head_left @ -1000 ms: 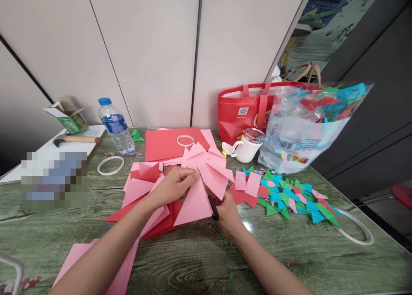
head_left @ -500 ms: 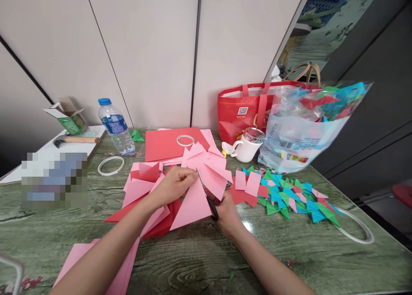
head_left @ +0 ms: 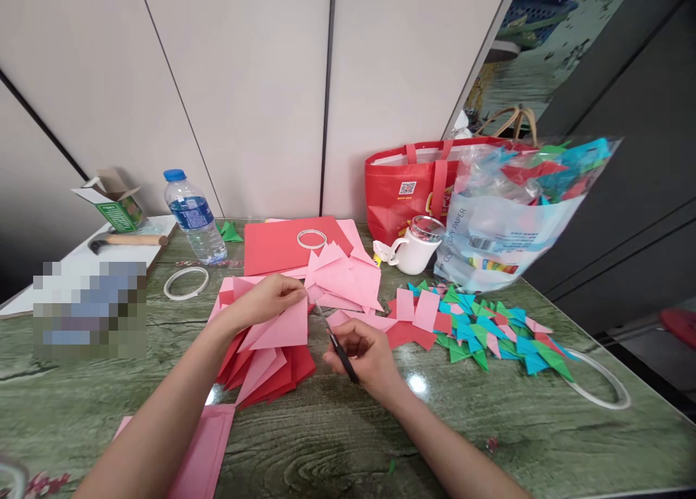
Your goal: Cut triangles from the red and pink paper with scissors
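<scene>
the left hand (head_left: 266,301) pinches the top corner of a pink paper triangle (head_left: 286,328) between thumb and fingers, holding it over a heap of pink and red cut pieces (head_left: 261,361) on the green wood-grain bench (head_left: 337,434). the right hand (head_left: 365,354), at about 3 o'clock from the triangle, is wrapped around the black handles of a pair of scissors (head_left: 333,339); its fingers are curled through and around the handles, and the blades point up toward 11 o'clock with their tips just beside the triangle's right edge. whether the blades touch the paper cannot be told.

at 12 o'clock from the hands lies a fan of pink sheets (head_left: 345,278), and behind it a red sheet (head_left: 277,244) with a white tape ring (head_left: 312,238) on top. another tape ring (head_left: 185,282) lies at 10 o'clock, near a water bottle (head_left: 191,216) with a blue cap. further toward 9 o'clock sit a small open carton (head_left: 112,198) and a hammer (head_left: 127,241). at 1 o'clock stand a white mug (head_left: 416,249), a red tote bag (head_left: 413,187) and a clear plastic bag (head_left: 511,209) holding coloured paper. at 3 o'clock a spread of small blue, green and pink triangles (head_left: 489,336) covers the bench, with a larger white ring (head_left: 601,379) beyond it. a pink sheet (head_left: 204,452) lies near the left forearm at 7 o'clock.
</scene>
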The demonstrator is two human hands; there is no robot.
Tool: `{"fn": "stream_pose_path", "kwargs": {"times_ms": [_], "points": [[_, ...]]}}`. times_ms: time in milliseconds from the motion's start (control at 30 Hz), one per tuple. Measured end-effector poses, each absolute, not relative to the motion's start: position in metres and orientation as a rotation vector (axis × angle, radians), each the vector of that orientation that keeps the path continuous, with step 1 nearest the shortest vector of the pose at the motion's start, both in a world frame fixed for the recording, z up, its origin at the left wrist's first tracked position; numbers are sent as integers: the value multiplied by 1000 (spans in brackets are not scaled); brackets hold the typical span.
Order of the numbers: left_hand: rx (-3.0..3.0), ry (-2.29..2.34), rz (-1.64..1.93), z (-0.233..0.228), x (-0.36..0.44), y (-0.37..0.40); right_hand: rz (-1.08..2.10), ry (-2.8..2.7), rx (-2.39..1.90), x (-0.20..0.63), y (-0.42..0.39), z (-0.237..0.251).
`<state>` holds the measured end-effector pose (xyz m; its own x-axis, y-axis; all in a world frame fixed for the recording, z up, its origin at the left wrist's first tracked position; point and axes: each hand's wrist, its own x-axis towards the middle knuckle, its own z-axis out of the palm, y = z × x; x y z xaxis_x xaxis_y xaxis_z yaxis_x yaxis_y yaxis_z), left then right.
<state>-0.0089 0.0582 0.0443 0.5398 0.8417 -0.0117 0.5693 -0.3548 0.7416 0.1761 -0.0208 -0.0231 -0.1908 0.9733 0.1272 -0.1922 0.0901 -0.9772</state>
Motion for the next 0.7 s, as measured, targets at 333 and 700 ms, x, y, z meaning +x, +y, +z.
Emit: {"fn": "stream_pose_path", "kwargs": {"times_ms": [333,700], "points": [[2147,1178,759,18,30,45,414,-1236,-1219,203,1,-27],[2347,1070,427,-8,43,31,208,-1679,-1755,215,11,-47]]}}
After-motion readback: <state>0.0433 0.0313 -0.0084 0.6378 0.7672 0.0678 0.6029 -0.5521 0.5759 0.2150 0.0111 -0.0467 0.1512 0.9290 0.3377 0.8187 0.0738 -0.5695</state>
